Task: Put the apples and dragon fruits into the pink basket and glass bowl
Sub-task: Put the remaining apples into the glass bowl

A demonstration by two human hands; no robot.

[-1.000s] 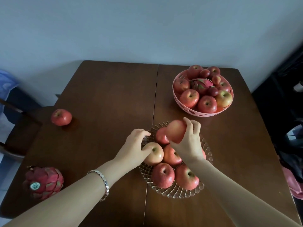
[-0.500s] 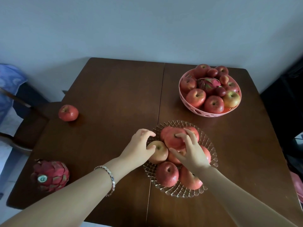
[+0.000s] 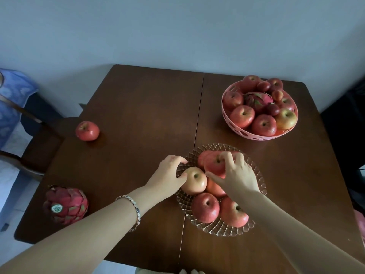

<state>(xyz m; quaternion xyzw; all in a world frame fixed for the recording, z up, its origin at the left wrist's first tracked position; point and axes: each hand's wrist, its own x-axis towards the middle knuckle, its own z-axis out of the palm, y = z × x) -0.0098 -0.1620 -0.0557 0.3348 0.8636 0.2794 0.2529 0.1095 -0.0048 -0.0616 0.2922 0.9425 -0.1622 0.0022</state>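
Note:
The glass bowl point(image 3: 254, 171) sits at the table's near middle with several apples piled in it. My right hand point(image 3: 236, 175) rests on the top red apple point(image 3: 214, 166), fingers spread over it. My left hand point(image 3: 167, 177) touches the bowl's left rim and a pale yellow-red apple point(image 3: 194, 181). The pink basket point(image 3: 246, 133) at the far right is heaped with apples and one dragon fruit point(image 3: 258, 99). A loose red apple point(image 3: 87, 130) lies on the table's left side. A second dragon fruit point(image 3: 66, 204) with a round sticker stands at the near left corner.
The dark wooden table point(image 3: 150, 115) has a seam down its middle. A chair with a blue cloth point(image 3: 13, 99) stands off the left edge. Dark furniture point(image 3: 347, 123) stands to the right. A pale wall runs behind the table.
My right hand has lowered the red apple from above the bowl onto the pile. The left hand has stayed at the bowl's left rim. The view has shifted a little.

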